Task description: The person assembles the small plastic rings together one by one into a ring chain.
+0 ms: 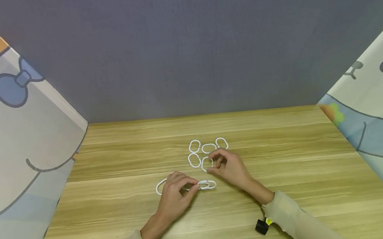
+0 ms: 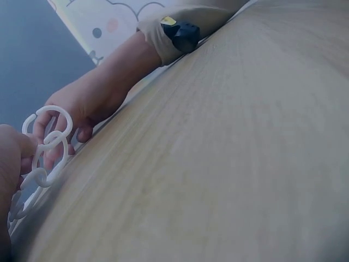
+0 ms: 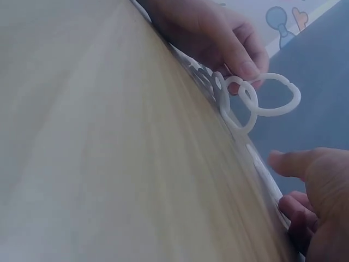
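Observation:
My left hand (image 1: pixel 175 196) pinches a chain of white plastic C-rings (image 1: pixel 215 184) between thumb and index finger, just above the table. One end ring of the chain (image 2: pixel 69 121) stands up past the fingertips in the left wrist view. Another part of the chain (image 1: pixel 157 189) shows left of that hand; the middle is hidden behind the fingers. My right hand (image 1: pixel 232 169) reaches to a loose white ring (image 1: pixel 202 166) lying on the table, thumb and index finger spread at its right side. In the right wrist view the thumb (image 3: pixel 289 162) stands apart from the lower fingers.
Several more loose white rings (image 1: pixel 189 161) lie grouped on the wooden table (image 1: pixel 129 157) behind the right hand. A grey panel (image 1: pixel 191 49) rises at the table's back edge, and cartoon-printed cloths flank both sides. A small black device (image 1: pixel 261 227) hangs at the right sleeve.

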Demonstrator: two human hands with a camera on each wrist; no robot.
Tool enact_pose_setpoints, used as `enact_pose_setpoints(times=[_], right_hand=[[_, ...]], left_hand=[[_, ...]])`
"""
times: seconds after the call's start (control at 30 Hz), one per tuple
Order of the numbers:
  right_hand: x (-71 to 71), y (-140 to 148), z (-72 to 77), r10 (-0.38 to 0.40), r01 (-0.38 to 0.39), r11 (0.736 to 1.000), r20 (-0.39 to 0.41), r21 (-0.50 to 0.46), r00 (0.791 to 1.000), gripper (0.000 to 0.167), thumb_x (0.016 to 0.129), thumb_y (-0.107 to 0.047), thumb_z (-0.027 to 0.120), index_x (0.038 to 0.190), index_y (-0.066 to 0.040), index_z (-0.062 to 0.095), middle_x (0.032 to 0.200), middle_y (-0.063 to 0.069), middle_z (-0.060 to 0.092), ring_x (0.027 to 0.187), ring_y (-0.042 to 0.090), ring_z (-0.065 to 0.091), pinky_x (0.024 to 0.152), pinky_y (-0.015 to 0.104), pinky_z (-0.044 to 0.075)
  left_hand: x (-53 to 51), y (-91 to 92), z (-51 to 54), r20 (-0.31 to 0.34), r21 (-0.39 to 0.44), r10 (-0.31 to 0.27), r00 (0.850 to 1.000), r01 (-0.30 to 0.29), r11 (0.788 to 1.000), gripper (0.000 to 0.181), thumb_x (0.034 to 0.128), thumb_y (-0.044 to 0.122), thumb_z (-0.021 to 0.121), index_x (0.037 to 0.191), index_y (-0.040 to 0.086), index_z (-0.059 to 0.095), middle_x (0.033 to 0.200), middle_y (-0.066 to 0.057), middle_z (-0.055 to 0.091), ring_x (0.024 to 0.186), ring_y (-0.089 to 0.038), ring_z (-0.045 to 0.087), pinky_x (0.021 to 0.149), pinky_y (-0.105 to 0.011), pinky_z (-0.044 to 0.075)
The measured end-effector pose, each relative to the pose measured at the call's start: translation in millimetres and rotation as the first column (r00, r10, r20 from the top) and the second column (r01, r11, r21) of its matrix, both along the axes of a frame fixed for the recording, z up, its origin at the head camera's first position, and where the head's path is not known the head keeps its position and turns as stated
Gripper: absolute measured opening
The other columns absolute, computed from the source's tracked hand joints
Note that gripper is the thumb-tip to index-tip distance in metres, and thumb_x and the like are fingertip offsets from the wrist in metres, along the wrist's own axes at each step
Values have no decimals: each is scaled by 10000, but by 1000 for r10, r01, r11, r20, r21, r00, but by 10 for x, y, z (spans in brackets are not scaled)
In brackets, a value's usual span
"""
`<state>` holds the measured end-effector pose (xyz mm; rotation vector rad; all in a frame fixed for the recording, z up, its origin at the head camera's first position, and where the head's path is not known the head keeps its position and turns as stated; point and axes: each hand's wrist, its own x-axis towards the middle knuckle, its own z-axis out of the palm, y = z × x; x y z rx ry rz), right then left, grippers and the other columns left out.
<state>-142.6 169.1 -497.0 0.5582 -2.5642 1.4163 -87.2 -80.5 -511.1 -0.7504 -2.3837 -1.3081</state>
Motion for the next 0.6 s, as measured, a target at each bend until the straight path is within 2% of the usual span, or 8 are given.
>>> enact_pose_setpoints(times=[0.27,0.6], right_hand=[[-43,-71,16,-9,9,988,-5,157,1000,484,737,-173,1063,1114,-144,762,701,-98,602,616,10,533,604,253,474],[-22,-74,46,-21,18,980,13,197,1000,518,737,-152,1045,1138,-159,718,737,-86,614,651,32,554,631,271,478]], left_hand=[[-12,-3,-3,0,10,-1,1000,1,1000,68,945,175,898,979,142,850,953,100,791,943,-103,657,832,-320,519],[-3,3,11,2,11,-3,1000,3,1000,103,911,119,917,979,158,849,951,107,793,946,-98,658,832,-317,519]])
